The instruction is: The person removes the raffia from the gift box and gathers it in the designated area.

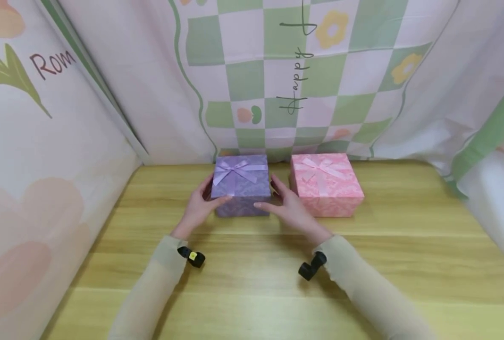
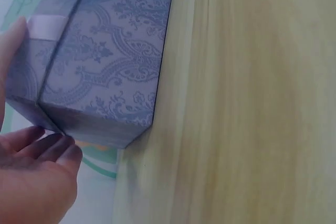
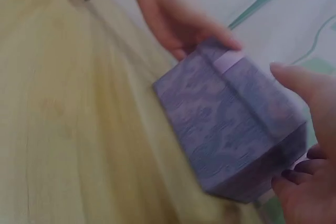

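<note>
At the centre of the head view, a purple gift box [image 1: 242,188] with a ribbon bow [image 1: 236,170] on its lid sits on the wooden tabletop [image 1: 256,274], near its far edge. The left hand [image 1: 198,207] is at the box's left end, its grip clamped round the front left corner: thumb along the lid's front edge, fingers against the end near the lid seam. The right hand [image 1: 292,208] is at the other end with its grip apart, thumb spread away from the fingers just beside the box's right end; in the right wrist view its thumb stands clear of the lid, while whether the fingertips touch cannot be told. Right of centre, a pink gift box [image 1: 328,189] with its own bow stands near the purple one, partly behind the right hand. Across the top of the head view hangs a cloth [image 1: 283,78] with green and white checks, flowers and lettering.
</note>
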Tool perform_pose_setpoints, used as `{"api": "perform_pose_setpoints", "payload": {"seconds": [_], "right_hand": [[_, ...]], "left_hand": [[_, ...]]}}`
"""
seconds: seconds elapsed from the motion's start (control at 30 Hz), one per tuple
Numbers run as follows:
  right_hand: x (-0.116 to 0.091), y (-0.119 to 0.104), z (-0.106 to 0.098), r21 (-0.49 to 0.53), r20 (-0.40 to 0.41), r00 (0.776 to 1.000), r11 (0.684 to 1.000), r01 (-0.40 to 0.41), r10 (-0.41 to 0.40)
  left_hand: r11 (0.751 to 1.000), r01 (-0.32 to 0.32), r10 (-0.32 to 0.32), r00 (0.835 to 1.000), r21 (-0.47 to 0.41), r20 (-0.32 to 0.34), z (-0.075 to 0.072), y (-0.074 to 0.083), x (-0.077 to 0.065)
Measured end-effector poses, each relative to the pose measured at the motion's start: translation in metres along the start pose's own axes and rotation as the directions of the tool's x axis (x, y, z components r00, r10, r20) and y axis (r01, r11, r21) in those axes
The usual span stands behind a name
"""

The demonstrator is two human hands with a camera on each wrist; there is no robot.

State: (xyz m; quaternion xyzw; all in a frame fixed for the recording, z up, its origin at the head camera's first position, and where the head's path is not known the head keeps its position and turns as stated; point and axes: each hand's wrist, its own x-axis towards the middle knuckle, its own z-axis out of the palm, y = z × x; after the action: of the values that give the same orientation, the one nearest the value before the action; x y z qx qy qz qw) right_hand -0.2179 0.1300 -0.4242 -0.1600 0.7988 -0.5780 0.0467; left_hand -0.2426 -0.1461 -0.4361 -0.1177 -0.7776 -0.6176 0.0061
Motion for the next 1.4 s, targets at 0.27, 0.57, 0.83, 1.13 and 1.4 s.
{"api": "perform_pose_setpoints", "payload": {"seconds": [0.27,0.57,0.83,1.13,1.4], "right_hand": [[0.011,0.012,0.015,0.075,-0.092,0.995,0.996,0.044,-0.037],[0.012,0.013,0.017,0.101,-0.13,0.99,0.992,0.07,-0.056],[0.012,0.013,0.017,0.099,-0.141,0.989,0.994,0.053,-0.039],[0.012,0.008,0.018,0.098,-0.125,0.992,0.994,0.044,-0.032],[0.011,0.004,0.014,0.082,-0.126,0.992,0.996,0.044,-0.034]], "left_hand": [[0.998,0.005,-0.005,1.0,-0.057,0.009,-0.001,-0.006,0.002],[0.997,0.016,-0.014,1.0,-0.075,0.027,-0.002,-0.005,0.007],[0.997,-0.004,0.007,1.0,-0.078,0.03,-0.002,-0.005,0.007],[0.998,0.001,0.001,1.0,-0.059,0.025,-0.005,-0.007,0.005],[0.997,0.007,-0.006,1.0,-0.071,0.02,-0.003,-0.006,0.005]]}}
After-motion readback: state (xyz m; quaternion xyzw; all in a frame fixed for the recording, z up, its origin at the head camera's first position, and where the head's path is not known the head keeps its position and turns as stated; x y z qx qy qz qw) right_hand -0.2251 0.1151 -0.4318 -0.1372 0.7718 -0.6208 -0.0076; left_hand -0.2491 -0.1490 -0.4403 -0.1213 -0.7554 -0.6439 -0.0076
